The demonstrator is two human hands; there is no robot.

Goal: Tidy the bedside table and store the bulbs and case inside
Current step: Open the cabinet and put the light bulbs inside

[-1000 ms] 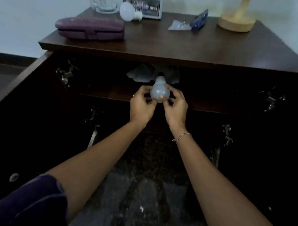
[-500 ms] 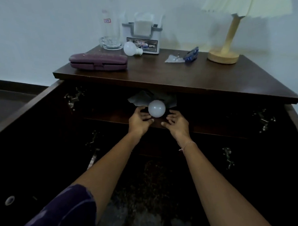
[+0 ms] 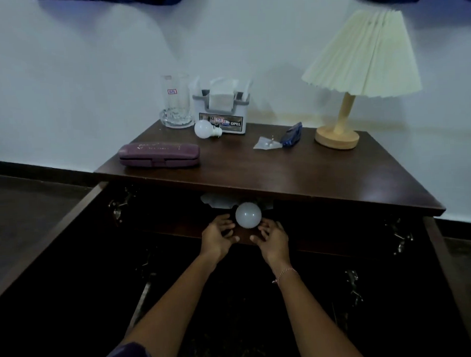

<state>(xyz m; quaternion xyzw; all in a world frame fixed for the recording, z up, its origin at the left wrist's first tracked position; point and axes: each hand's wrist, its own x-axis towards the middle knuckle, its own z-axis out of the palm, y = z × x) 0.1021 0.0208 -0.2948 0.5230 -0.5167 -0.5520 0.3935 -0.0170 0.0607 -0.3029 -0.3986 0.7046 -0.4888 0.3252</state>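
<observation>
White frosted glass is showing on the bulb (image 3: 248, 215), which is lying on the shelf (image 3: 177, 230) inside the open desk (image 3: 282, 173). It is lying just under the desk top and in front of a crumpled pale sheet (image 3: 216, 203).

Hazards — the bulb is round and is sitting close to the shelf's front edge, with its dome facing outward. Nothing is acting as a stop in front of it. If either grip is brushing the dome while drawing back, the bulb is likely to roll forward and drop to the dark space below, where the glass could break. A second bulb (image 3: 208, 128) is lying on its side on the desk top, just in front of the tissue holder (image 3: 222, 108) and near the glass mug (image 3: 175, 101). A hasty reach for it could knock the mug or set that bulb rolling. The purple case (image 3: 159, 155) is lying closed near the desk's front left edge, well apart from both grips.

Position — the left grip (image 3: 218, 234) is hovering just below and left of the shelf bulb, and the right grip (image 3: 272, 237) just below and right. The bulb is therefore lying between them and slightly above. Both grips are slack, with fingers lightly curled and enclosing nothing. In this dim light it cannot be told whether any fingertip is touching the dome.
</observation>
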